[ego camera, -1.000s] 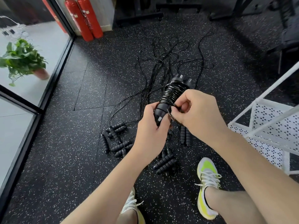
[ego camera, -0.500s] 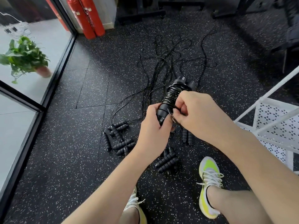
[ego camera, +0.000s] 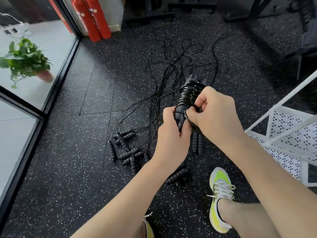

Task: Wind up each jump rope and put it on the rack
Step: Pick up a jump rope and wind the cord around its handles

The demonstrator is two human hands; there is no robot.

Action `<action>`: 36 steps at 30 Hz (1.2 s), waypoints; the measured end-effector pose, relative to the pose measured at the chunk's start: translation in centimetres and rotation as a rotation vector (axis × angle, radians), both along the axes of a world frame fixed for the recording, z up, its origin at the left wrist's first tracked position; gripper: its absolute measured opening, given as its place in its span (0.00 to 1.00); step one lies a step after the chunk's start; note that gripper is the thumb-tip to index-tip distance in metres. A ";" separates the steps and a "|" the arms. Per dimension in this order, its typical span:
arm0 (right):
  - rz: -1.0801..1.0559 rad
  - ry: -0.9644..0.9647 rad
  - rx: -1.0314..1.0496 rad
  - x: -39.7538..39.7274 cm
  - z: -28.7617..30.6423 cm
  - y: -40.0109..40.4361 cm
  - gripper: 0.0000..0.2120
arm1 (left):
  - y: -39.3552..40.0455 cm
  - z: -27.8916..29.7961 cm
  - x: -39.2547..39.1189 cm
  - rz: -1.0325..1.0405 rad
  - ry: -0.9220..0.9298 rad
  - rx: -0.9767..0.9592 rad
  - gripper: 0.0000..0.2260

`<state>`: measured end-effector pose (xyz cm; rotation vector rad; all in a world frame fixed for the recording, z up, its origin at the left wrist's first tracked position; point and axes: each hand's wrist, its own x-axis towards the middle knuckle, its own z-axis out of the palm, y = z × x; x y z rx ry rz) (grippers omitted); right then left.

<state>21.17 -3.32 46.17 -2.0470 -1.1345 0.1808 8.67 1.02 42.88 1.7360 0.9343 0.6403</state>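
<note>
A black jump rope (ego camera: 189, 93) is held in the air, its cord coiled tightly around its two handles. My left hand (ego camera: 171, 134) grips the lower end of the handles. My right hand (ego camera: 212, 110) pinches the cord's last turn at the right side of the bundle. Several more jump ropes (ego camera: 125, 148) lie on the floor below, handles toward me, their thin black cords (ego camera: 171, 66) tangled and trailing away. The white rack (ego camera: 283, 134) with perforated shelves stands at the right edge.
Two red fire extinguishers (ego camera: 91, 18) stand at the far left by a glass wall (ego camera: 56, 79). A potted plant (ego camera: 25, 60) sits beyond the glass. Dark gym equipment (ego camera: 305, 40) fills the far right. My feet in yellow-white shoes (ego camera: 219, 196) are on the speckled floor.
The coiled bundle and both hands have stayed close together. My right fingers have shifted down along the coil, closer to my left hand.
</note>
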 end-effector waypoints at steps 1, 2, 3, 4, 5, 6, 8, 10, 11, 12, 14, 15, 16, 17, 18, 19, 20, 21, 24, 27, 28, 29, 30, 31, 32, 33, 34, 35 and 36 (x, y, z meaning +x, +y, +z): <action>0.002 0.006 0.014 -0.1 0.1 0.1 0.11 | 0.0 0.0 0.0 0.004 -0.008 -0.008 0.09; 0.013 0.012 0.023 -0.1 0.1 0.1 0.11 | 0.1 0.0 -0.1 0.003 -0.007 -0.018 0.09; 0.037 0.015 0.026 0.0 0.2 0.0 0.11 | 0.3 0.0 -0.2 0.002 0.001 -0.031 0.09; 0.073 0.012 0.024 0.1 0.2 -0.1 0.10 | 0.6 0.0 -0.4 -0.012 -0.001 -0.069 0.10; 0.112 0.005 0.021 0.3 0.2 -0.3 0.10 | 0.9 0.1 -0.5 -0.037 -0.041 -0.147 0.11; 0.138 0.001 0.018 0.5 0.2 -0.5 0.10 | 1.3 0.2 -0.7 -0.064 -0.120 -0.265 0.13; 0.149 0.023 0.006 0.8 0.1 -0.7 0.09 | 2.0 0.5 -1.0 -0.100 -0.331 -0.525 0.18; 0.155 0.029 -0.021 0.8 -0.1 -0.7 0.09 | 2.1 1.0 -1.0 -0.119 -0.411 -0.659 0.24; 0.166 0.018 -0.035 0.7 -0.1 -0.7 0.08 | 2.0 1.1 -1.0 -0.121 -0.397 -0.682 0.26; 0.179 0.018 -0.041 0.6 -0.1 -0.7 0.07 | 1.8 1.1 -0.9 -0.111 -0.382 -0.694 0.25; 0.198 0.036 -0.028 0.5 0.0 -0.7 0.08 | 2.0 0.7 -0.9 -0.086 -0.384 -0.703 0.19; 0.203 0.030 -0.019 0.5 0.1 -0.7 0.09 | 2.2 0.7 -1.0 -0.096 -0.401 -0.714 0.18; 0.206 0.014 -0.016 0.6 0.1 -0.7 0.08 | 2.3 0.9 -1.1 -0.120 -0.416 -0.739 0.19; 0.211 0.000 -0.017 0.5 0.1 -0.7 0.08 | 2.4 1.3 -1.2 -0.153 -0.432 -0.770 0.23; 0.218 -0.009 -0.019 0.5 0.1 -0.8 0.08 | 2.4 1.5 -1.3 -0.170 -0.434 -0.791 0.25; 0.228 -0.016 -0.021 0.4 0.1 -0.8 0.08 | 2.5 1.5 -1.3 -0.169 -0.428 -0.791 0.23; 0.241 -0.025 -0.023 0.3 0.0 -0.8 0.08 | 2.6 1.3 -1.4 -0.159 -0.421 -0.782 0.18; 0.251 -0.033 -0.021 0.3 0.0 -0.7 0.09 | 2.6 1.0 -1.4 -0.142 -0.420 -0.775 0.14; 0.263 -0.041 -0.001 0.5 -0.1 -0.8 0.08 | 2.6 0.6 -1.4 -0.119 -0.436 -0.754 0.12; 0.229 -0.048 0.003 0.5 -0.3 -0.9 0.07 | 2.4 0.4 -1.1 -0.082 -0.435 -0.675 0.16; 0.210 -0.049 0.015 0.3 -0.4 -1.0 0.07 | 2.2 0.3 -0.9 -0.059 -0.413 -0.634 0.19; 0.202 -0.053 0.032 0.0 -0.5 -1.0 0.06 | 2.1 0.0 -0.8 -0.034 -0.389 -0.592 0.21; 0.213 -0.052 0.046 -0.1 -0.6 -0.9 0.06 | 1.9 -0.1 -0.8 -0.011 -0.367 -0.551 0.23; 0.237 -0.037 0.052 -0.2 -0.7 -0.8 0.06 | 1.9 -0.3 -0.8 0.009 -0.348 -0.513 0.24; 0.270 -0.013 0.044 -0.1 -0.7 -0.8 0.05 | 1.9 -0.5 -0.9 0.021 -0.333 -0.487 0.25; 0.306 0.011 0.026 -0.1 -0.7 -0.8 0.06 | 2.0 -0.6 -0.9 0.027 -0.325 -0.478 0.24; 0.342 0.034 0.008 0.1 -0.6 -0.9 0.06 | 2.2 -0.7 -1.0 0.026 -0.324 -0.480 0.23; 0.373 0.063 -0.001 0.2 -0.5 -1.0 0.06 | 2.3 -0.7 -1.1 0.011 -0.333 -0.491 0.21; 0.398 0.097 0.002 0.3 -0.4 -1.2 0.06 | 2.4 -0.7 -1.2 -0.013 -0.345 -0.505 0.19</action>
